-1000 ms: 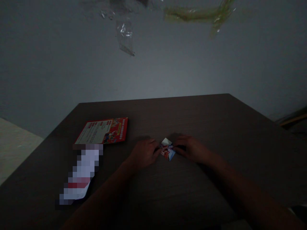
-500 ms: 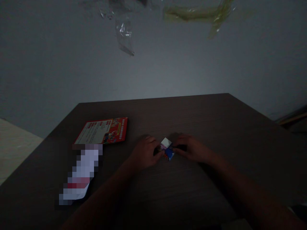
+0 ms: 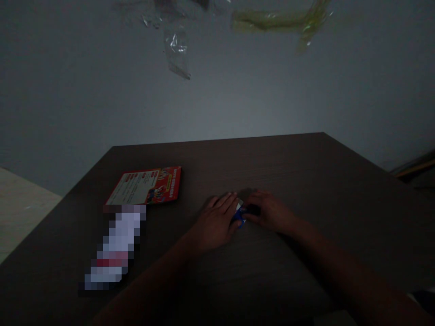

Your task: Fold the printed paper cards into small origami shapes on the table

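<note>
"Blue-and-white small folded paper piece [image 3: 239, 214] noted between the two hands. Condition of the left hand [image 3: 217, 225]?"

"Palm down. Its fingers [image 3: 228, 201] are extended, laid flat over the left part of the paper piece, with the thumb near its lower edge. Not curled round anything."

"And the right hand [image 3: 270, 213]?"

"Fingers bent, a dark gap between them and the thumb. The thumb tip meets the paper's right side. Whether the paper is pinched, I cannot tell."

"Supporting surface?"

"Dark brown wood-grain table [image 3: 288, 172]; the paper piece lies on it, near the middle."

"Other items on it?"

"To the left, well apart from the paper, one flat red rectangular board or booklet [image 3: 132, 188] with a pale printed panel. Just nearer the person, one long pale item with a red band [image 3: 117, 244]; pixelation hides its detail and whether the two touch."

"Beyond the table?"

"Grey wall [image 3: 254, 90], bearing a clear crinkled plastic piece [image 3: 177, 52] and yellowish tape strips [image 3: 272, 21]. Pale floor [image 3: 20, 208] at far left."
</note>
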A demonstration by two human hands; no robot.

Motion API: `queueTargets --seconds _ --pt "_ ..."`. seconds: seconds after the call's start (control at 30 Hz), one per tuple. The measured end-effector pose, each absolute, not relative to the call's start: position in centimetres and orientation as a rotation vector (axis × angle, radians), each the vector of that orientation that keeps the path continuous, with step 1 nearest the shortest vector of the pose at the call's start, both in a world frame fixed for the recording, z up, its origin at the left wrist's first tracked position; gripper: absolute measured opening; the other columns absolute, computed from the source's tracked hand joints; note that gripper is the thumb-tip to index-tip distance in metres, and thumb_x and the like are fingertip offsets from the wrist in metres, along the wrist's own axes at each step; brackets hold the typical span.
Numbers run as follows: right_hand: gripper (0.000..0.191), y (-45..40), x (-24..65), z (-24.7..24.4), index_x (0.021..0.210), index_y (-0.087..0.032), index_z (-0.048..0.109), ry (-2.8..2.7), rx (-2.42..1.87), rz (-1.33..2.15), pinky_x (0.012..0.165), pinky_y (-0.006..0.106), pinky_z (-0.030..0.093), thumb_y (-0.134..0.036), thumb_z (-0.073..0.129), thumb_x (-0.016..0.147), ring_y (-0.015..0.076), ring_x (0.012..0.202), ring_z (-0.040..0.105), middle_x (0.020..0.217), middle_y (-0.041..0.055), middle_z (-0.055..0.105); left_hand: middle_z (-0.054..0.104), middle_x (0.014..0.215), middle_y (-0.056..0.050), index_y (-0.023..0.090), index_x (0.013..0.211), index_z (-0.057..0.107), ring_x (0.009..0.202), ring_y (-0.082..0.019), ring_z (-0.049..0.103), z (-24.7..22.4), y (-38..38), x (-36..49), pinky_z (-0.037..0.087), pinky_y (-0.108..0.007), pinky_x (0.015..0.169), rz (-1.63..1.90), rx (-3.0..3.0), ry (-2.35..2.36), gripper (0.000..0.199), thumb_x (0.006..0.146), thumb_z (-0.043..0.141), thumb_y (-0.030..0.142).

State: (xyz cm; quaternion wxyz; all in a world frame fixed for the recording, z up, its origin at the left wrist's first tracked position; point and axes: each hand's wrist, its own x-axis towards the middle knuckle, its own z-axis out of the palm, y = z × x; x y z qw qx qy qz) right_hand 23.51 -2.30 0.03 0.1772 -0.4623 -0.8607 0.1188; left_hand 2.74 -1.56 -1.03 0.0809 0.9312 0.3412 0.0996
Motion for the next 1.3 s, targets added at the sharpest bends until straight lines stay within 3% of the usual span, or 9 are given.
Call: queueTargets --seconds 0.2,0.37,0.53,0.67,0.83,1.03,1.17,1.3 --pt "0.018 -2.8 23.1 0.3 0.095 -0.018 0.063 -2.489 -1.348 0.293 0.080 0.034 0.045 -0.030 0.058 0.083 0.0200 0.088 0.056 0.092 0.0075 0.062 0.025 0.148 -0.011 0.015 0.141 0.024 0.137 -0.022 0.021 -1.4 -1.3 2.7 0.016 -0.041 0.109 0.232 2.786 1.116 0.061 0.091 0.027 0.050" --pt "0.018 -4.9 22.4 -0.3 0.095 -0.018 0.064 -2.510 -1.400 0.108 0.080 0.039 0.046 -0.028 0.051 0.087 0.0229 0.088 0.056 0.093 0.0090 0.061 0.026 0.148 -0.012 0.015 0.140 0.025 0.136 -0.024 0.023 -1.1 -0.9 2.6 0.017 -0.042 0.108 0.225 2.785 1.119 0.066 0.088 0.033 0.054" --pt "0.028 -6.3 22.4 -1.2 0.114 -0.020 0.057 -2.424 -1.334 0.125 0.089 0.043 0.044 -0.028 0.046 0.090 0.0249 0.102 0.053 0.110 0.0105 0.059 0.031 0.146 -0.010 0.018 0.138 0.031 0.133 -0.026 0.027 -0.6 -0.4 2.6 0.018 -0.043 0.106 0.255 2.776 1.086 0.071 0.082 0.042 0.060" --pt "0.028 -5.6 22.5 -1.0 0.115 -0.019 0.054 -2.439 -1.304 0.181 0.094 0.045 0.041 -0.026 0.045 0.089 0.0251 0.110 0.049 0.123 0.0102 0.055 0.035 0.144 -0.010 0.020 0.136 0.034 0.131 -0.027 0.029 -0.5 0.0 2.5 0.019 -0.044 0.105 0.285 2.742 1.075 0.074 0.078 0.045 0.064" --pt "0.024 -4.2 22.2 -0.6 0.110 -0.018 0.054 -2.496 -1.285 0.204 0.091 0.047 0.040 -0.025 0.045 0.089 0.0257 0.107 0.048 0.130 0.0110 0.051 0.035 0.143 -0.010 0.021 0.135 0.035 0.130 -0.028 0.030 -0.7 0.4 2.4 0.019 -0.045 0.104 0.298 2.699 1.076 0.078 0.073 0.051 0.065" --pt "0.028 -3.1 22.3 -0.3 0.114 -0.016 0.052 -2.576 -1.220 0.187 0.088 0.045 0.041 -0.024 0.043 0.089 0.0251 0.101 0.049 0.126 0.0116 0.053 0.039 0.140 -0.012 0.019 0.139 0.025 0.127 -0.027 0.034 -0.7 0.5 2.4 0.020 -0.043 0.104 0.363 2.638 1.088 0.090 0.068 0.059 0.063" --pt "0.035 -3.6 23.3 -0.4 0.124 -0.017 0.046 -2.573 -1.209 0.217 0.092 0.046 0.039 -0.023 0.043 0.089 0.0260 0.111 0.045 0.129 0.0105 0.053 0.038 0.140 -0.011 0.021 0.138 0.027 0.128 -0.028 0.033 -0.6 0.5 2.5 0.019 -0.044 0.104 0.349 2.639 1.105 0.089 0.068 0.059 0.063" --pt "0.033 -4.7 24.6 -0.5 0.122 -0.018 0.048 -2.561 -1.212 0.217 0.096 0.048 0.038 -0.025 0.043 0.090 0.0266 0.120 0.041 0.132 0.0104 0.051 0.036 0.141 -0.011 0.023 0.138 0.028 0.129 -0.029 0.032 -0.5 0.5 2.6 0.019 -0.044 0.104 0.322 2.636 1.116 0.086 0.069 0.059 0.063"
